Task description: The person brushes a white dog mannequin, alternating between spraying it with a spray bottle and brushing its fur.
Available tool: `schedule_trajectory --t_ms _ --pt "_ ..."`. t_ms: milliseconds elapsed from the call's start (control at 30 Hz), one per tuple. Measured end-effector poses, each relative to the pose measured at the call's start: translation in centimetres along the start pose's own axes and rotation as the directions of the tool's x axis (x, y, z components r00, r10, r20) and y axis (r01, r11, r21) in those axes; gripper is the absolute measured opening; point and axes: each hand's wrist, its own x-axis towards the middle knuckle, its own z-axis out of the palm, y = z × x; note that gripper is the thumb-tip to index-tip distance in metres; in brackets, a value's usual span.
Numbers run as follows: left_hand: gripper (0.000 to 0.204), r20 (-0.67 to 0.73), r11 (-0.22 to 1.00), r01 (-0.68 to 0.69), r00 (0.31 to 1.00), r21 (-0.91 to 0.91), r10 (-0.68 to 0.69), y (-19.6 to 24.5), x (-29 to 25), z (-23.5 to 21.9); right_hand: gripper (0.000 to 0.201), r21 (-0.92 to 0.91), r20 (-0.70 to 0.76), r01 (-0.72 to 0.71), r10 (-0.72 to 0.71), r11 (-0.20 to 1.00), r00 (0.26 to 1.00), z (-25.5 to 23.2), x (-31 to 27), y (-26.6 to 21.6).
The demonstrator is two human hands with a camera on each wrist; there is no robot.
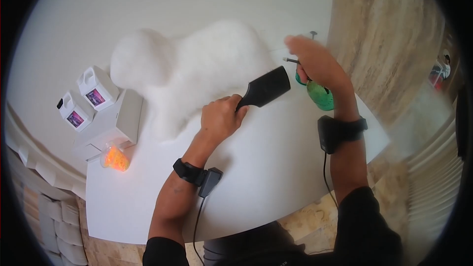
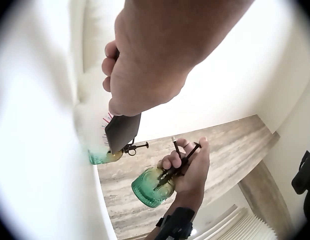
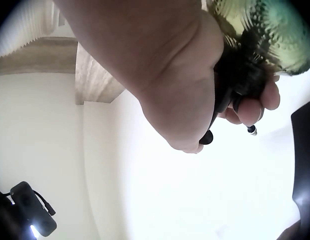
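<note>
Grey cushioned furniture (image 1: 65,226) stands near a white table (image 1: 266,177) on beige flooring (image 1: 308,216).

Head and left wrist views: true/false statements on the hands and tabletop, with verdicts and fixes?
1. The left hand grips a black paddle brush. True.
2. The right hand holds a green spray bottle. True.
3. The head view shows the brush's bristle side. False: it shows the brush's smooth back.
4. Only one spray bottle is in the left wrist view. False: a second green spray bottle shows past the brush.
5. The cup with orange contents is nearer the left hand than the right. True.
</note>
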Motion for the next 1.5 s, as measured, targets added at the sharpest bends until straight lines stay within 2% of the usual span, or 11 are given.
schedule_trajectory --t_ms 233,333,500,600,700,900,1000,1100,1167,1267,1500 --pt "0.025 0.215 0.990 -0.140 0.968 0.028 0.130 0.1 -0.6 0.8 0.049 -0.030 -0.043 0.050 -0.051 0.998 0.998 -0.3 -0.2 -0.8" --pt "0.027 0.009 0.973 -0.210 0.977 -0.098 0.212 0.4 -0.5 1.1 0.049 -0.025 -0.067 0.169 -0.170 0.985 0.983 -0.3 -0.3 -0.2" --pt "0.032 -0.387 0.961 -0.054 0.920 -0.271 -0.057 -0.2 1.2 -0.2 0.053 -0.009 -0.067 0.105 -0.105 0.994 0.992 -0.9 0.0 0.6" --pt "0.028 -0.308 0.926 0.156 0.913 -0.345 -0.269 0.2 1.5 -1.7 0.053 -0.013 -0.089 0.136 -0.137 0.991 0.987 -0.7 0.0 0.6" --pt "0.030 -0.392 0.978 0.005 0.916 -0.209 -0.088 -1.1 1.2 -0.1 0.052 -0.004 -0.099 0.160 -0.160 0.987 0.982 -0.6 0.3 0.7" --pt "0.030 -0.280 0.994 -0.085 0.958 -0.072 0.061 -0.7 0.1 2.1 0.046 -0.092 -0.067 0.151 -0.157 0.984 0.985 -0.9 0.1 0.6" --pt "0.029 -0.074 0.995 -0.100 0.992 -0.017 0.099 -0.5 -0.2 3.3 0.037 -0.320 0.023 0.356 -0.368 0.878 0.929 -1.0 0.0 0.6" --pt "0.029 0.069 0.993 -0.116 0.991 0.005 0.115 0.1 -0.6 3.3 0.031 -0.224 0.063 0.150 -0.139 0.963 0.988 -0.6 0.2 0.4" --pt "0.030 0.075 0.992 -0.129 0.989 -0.016 0.129 0.2 -0.7 3.3 0.036 -0.331 0.099 0.342 -0.328 0.879 0.940 -0.6 0.5 1.1" --pt "0.027 -0.243 0.979 -0.124 0.966 -0.164 0.082 -0.1 0.0 2.7 0.045 -0.144 -0.010 0.029 -0.031 0.989 0.999 -0.7 -0.1 0.1" --pt "0.030 -0.434 0.945 0.048 0.880 -0.324 -0.193 -0.9 1.5 -1.6 0.055 -0.245 -0.024 0.146 -0.157 0.958 0.987 -0.3 1.0 2.1"
